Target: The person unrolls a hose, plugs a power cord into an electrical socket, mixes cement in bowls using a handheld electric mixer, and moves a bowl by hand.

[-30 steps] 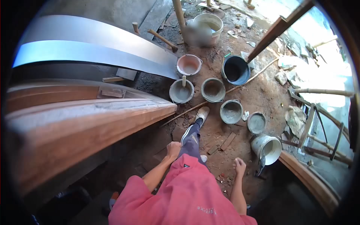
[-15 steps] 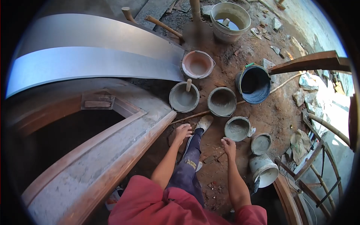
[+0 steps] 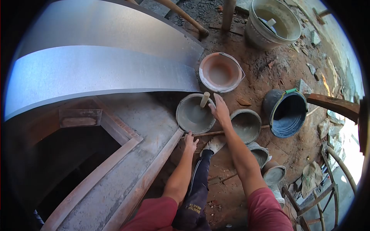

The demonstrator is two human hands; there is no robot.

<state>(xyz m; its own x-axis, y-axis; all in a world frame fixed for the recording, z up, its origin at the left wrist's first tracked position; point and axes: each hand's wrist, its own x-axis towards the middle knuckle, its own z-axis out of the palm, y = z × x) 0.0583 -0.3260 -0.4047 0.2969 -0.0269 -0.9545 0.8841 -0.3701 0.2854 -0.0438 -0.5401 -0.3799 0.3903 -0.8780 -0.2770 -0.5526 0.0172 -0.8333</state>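
Note:
A grey mortar-coated bucket [image 3: 189, 121] stands in front of me, with grey mix inside. A wooden handle [image 3: 205, 99] sticks up out of it. My right hand [image 3: 219, 111] is at the bucket's right rim, thumb near the handle, fingers apart. At the near rim, my left hand [image 3: 190, 141] has its fingers spread, with a fingertip at or very close to the edge; whether it touches I cannot tell. Neither hand holds anything. Partly behind my right forearm stands a second mortar bucket [image 3: 246, 125]. An orange-brown bucket [image 3: 220, 72] with pale liquid sits just beyond.
A black bucket [image 3: 287, 115] lies tilted to the right. Farther back is a large white bucket [image 3: 266, 36] with water. Smaller mortar buckets [image 3: 274, 175] stand near my right arm. A wood-edged ledge [image 3: 127, 169] and metal sheets [image 3: 108, 71] occupy the left. A stick [image 3: 210, 133] crosses the ground.
Both hands have moved forward to the bucket with the wooden handle, the right one crossing leftward over the other buckets. My view has come closer and shifted.

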